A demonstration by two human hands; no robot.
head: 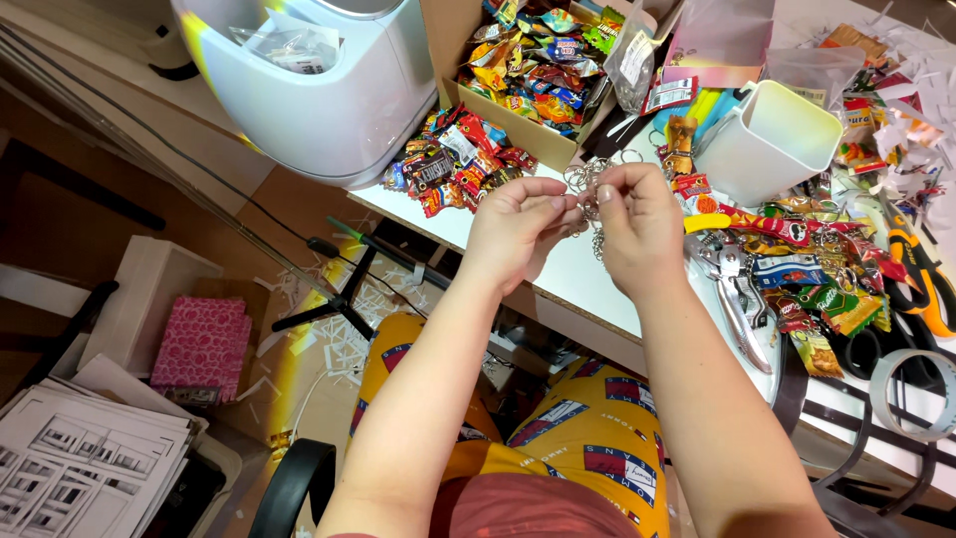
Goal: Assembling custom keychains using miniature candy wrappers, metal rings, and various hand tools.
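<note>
The white table (588,274) carries a cardboard box (518,128), loose snack miniatures (453,164), a white cup (765,139) and pliers (737,299).

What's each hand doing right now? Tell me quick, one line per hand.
Left hand: closed, fingertips pinching a small metal ring and chain.
Right hand: closed, pinching the same ring and chain from the other side.

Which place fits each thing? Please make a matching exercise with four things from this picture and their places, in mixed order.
Things:
1. white square cup
2. pink patterned bag
3. orange-handled scissors
4. cardboard box of tiny snack packs

Places:
A. at the table's right edge
B. on the floor, far left
C. behind the left hand, at the table's top
D. just beyond the right hand, tipped

Pairs: 1-D, 2-B, 3-A, 4-C
</note>
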